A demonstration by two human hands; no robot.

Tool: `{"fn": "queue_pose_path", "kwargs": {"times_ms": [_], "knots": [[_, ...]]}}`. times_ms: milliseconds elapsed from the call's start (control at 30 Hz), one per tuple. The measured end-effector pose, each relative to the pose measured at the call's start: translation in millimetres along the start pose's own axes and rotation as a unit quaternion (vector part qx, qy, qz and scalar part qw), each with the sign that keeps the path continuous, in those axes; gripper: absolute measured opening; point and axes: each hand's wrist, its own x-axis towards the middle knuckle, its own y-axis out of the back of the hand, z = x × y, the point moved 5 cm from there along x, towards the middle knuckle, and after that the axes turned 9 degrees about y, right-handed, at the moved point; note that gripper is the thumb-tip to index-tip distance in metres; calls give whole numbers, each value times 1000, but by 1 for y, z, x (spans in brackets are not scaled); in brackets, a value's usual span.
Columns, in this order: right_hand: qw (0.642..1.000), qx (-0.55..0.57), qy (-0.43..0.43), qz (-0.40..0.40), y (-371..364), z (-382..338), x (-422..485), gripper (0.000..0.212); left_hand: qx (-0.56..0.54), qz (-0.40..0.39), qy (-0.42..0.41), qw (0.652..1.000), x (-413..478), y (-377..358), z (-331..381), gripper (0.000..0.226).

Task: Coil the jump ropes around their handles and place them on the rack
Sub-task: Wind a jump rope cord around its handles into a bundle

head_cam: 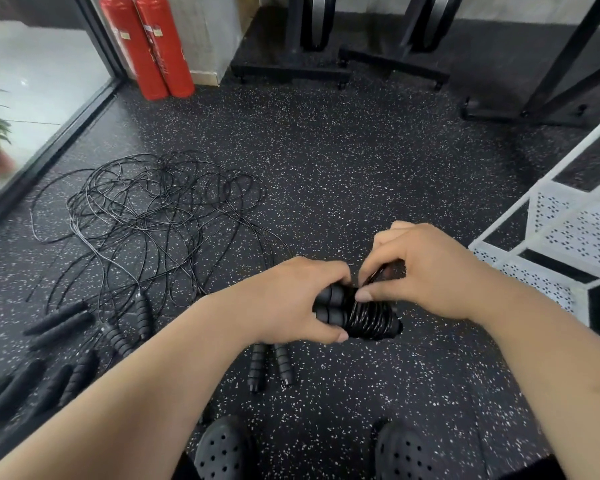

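My left hand [291, 299] grips the paired foam handles [328, 303] of a jump rope [369, 318], its cord wound tight around them. My right hand [430, 271] pinches the cord just above the coil. I hold the bundle above the speckled floor [361, 168], near the white rack [568, 233]. More tangled ropes [146, 209] lie to my left.

Forearms [136, 393] bare; left hand [291, 299], right hand [430, 271] bare; black clogs [222, 448] (round vent holes over toes).
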Motion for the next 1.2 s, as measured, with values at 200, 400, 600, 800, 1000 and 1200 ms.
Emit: {"fn": "queue_pose_path", "kwargs": {"times_ms": [200,400,600,800,1000,1200], "knots": [[998,-12,44,37,7,-14,-1,13,18,-28,120,992,3,-1,-12,60],[994,-65,77,50,2,-23,3,15,34,-21,171,984,6,-1,-20,62],[994,73,-3,77,6,5,3,11,-17,28,56,998,-2,8,4,44],[980,184,-36,65,-2,20,2,12,-49,52,12,997,-6,16,16,53],[951,299,-50,50,2,24,-2,11,-120,44,13,992,-12,23,21,45],[914,398,-77,16,-3,21,-4,15,-207,11,26,978,-16,23,22,45]]}}
